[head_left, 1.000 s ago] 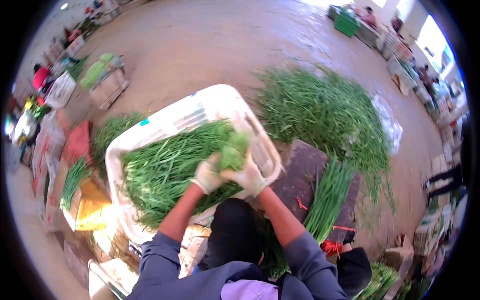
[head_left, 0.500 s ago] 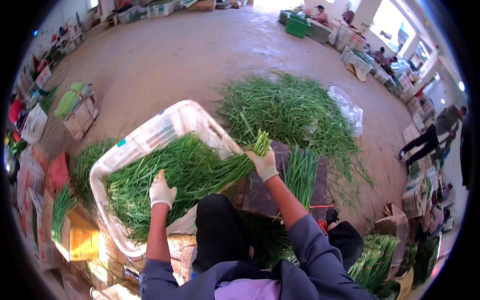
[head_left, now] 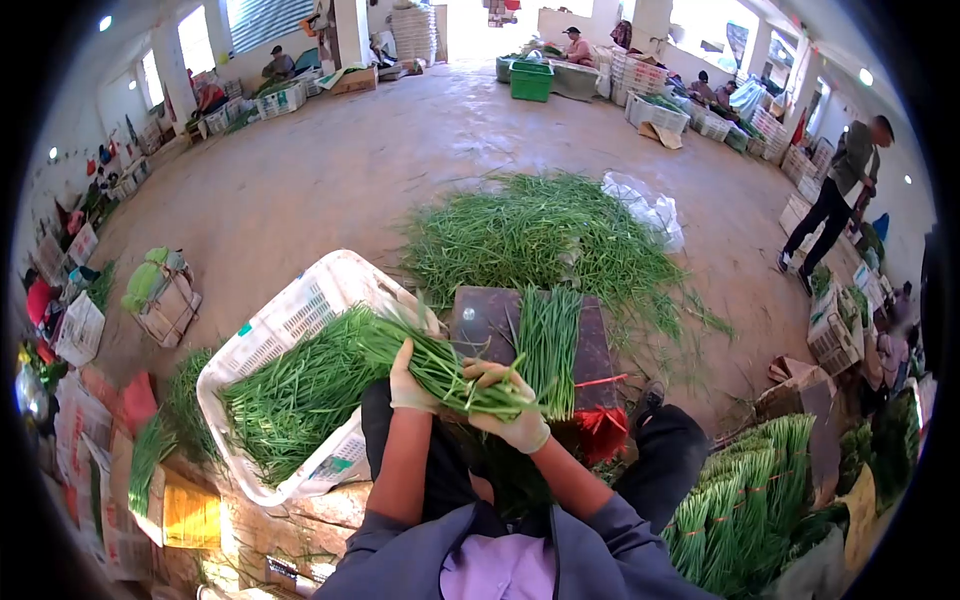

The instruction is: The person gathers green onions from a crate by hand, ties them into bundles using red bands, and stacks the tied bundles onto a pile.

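Observation:
Above my lap I hold a loose bunch of chives (head_left: 430, 362), long green leaves with pale cut ends pointing right. My left hand (head_left: 408, 382), in a whitish glove, is closed around the middle of the bunch. Near the cut ends my gloved right hand (head_left: 512, 412) grips the same bunch, fingers over the top. To the left stands a white plastic crate (head_left: 335, 275) with a heap of chives (head_left: 300, 390) inside. Just beyond my right hand, a neat row of chives (head_left: 548, 345) lies on a dark board (head_left: 480, 315). Red ties (head_left: 598, 432) hang at its near right corner.
A large pile of loose greens (head_left: 540, 230) lies on the floor ahead, beside clear plastic (head_left: 645, 208). Tied bundles (head_left: 745, 500) stand at my right. A person (head_left: 840, 190) stands at far right; a green crate (head_left: 531, 80) and seated people are farther back.
My right hand has brought the bunch from above the board down and towards my lap. My left hand has left the crate and closed on the bunch. The head view has tilted up.

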A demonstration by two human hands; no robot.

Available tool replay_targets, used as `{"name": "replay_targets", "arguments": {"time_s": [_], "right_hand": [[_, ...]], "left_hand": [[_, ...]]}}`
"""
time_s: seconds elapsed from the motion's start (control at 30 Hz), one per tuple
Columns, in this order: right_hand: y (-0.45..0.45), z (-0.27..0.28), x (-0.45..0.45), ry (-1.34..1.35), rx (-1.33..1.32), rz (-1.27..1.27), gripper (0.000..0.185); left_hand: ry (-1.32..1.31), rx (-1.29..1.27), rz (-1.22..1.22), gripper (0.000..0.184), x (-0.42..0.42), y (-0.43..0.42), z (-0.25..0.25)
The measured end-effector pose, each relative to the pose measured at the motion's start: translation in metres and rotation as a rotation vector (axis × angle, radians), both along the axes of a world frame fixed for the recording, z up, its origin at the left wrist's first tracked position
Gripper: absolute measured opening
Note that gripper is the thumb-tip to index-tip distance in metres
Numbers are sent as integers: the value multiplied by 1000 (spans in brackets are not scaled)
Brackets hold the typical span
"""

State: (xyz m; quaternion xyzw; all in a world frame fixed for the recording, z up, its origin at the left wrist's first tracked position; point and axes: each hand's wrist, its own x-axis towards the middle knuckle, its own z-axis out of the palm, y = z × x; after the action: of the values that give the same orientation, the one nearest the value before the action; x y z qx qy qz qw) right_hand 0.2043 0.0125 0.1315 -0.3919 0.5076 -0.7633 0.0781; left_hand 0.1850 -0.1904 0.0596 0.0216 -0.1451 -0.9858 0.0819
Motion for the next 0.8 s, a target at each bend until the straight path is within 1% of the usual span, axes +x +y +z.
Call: {"name": "replay_targets", "arguments": {"time_s": [0.03, 0.07, 0.1, 0.13, 0.17, 0.2, 0.23, 0.27, 0.3, 0.33, 0.4, 0.43, 0.47, 0.53, 0.57, 0.6, 0.67, 0.7, 0.73, 0.77, 0.8], "right_hand": [[17, 6, 8, 42, 59, 75, 43], [33, 10, 14, 87, 118, 151, 50], [45, 7, 15, 9, 107, 247, 50], [54, -1, 16, -229, -7, 363, 46], [59, -6, 13, -381, -81, 321, 46], [65, -7, 9, -535, -153, 277, 46], [64, -6, 1, -503, 17, 71, 55], [56, -7, -2, -510, 13, 60, 55], [42, -9, -3, -360, 131, -44, 60], [30, -6, -4, -208, 251, -145, 65], [18, 2, -7, -6, 488, -259, 73], [10, -9, -12, 36, 479, -246, 61], [12, -14, -14, 30, 484, -245, 61], [22, -16, -17, 11, 624, -164, 43], [26, -29, -13, 92, 683, -336, 30], [27, -44, -8, 87, 694, -325, 30], [30, -73, 2, 70, 748, -392, 27], [32, -80, 10, 113, 782, -409, 26], [34, -90, 17, 160, 816, -427, 24], [35, -111, 20, 132, 725, -475, 21], [41, -115, 24, 49, 869, -430, 22]], "left_hand": [[-5, -8, 75, 36, 7, 2, 19], [-57, -94, 114, 33, 13, -1, 36], [-30, -23, 94, 32, 15, -6, 44], [-3, 49, 69, 32, 14, -9, 52], [18, 34, 43, 32, 14, -12, 58], [48, -46, 33, 26, 11, -13, 61], [9, -73, 53, 23, 11, -4, 71], [-34, -98, 77, 20, 11, 5, 79], [28, -116, 6, 20, 4, 6, 73], [65, -154, -96, 22, 8, 17, 81], [52, -372, -65, 24, 3, 26, 80], [60, -308, -65, 27, 7, 37, 88], [53, -303, -67, 27, 5, 36, 86], [191, -247, -116, 29, 3, 30, 79], [240, -189, -130, 36, -2, 18, 64], [230, -179, -122, 36, -3, 8, 56], [3, -301, -138, 50, -5, -7, 43], [45, -354, -154, 61, -13, -15, 17], [-40, -438, -131, 52, -4, -6, 32], [-24, -403, -130, 46, -5, -4, 22], [-4, -372, -125, 40, -6, -2, 13]]}}
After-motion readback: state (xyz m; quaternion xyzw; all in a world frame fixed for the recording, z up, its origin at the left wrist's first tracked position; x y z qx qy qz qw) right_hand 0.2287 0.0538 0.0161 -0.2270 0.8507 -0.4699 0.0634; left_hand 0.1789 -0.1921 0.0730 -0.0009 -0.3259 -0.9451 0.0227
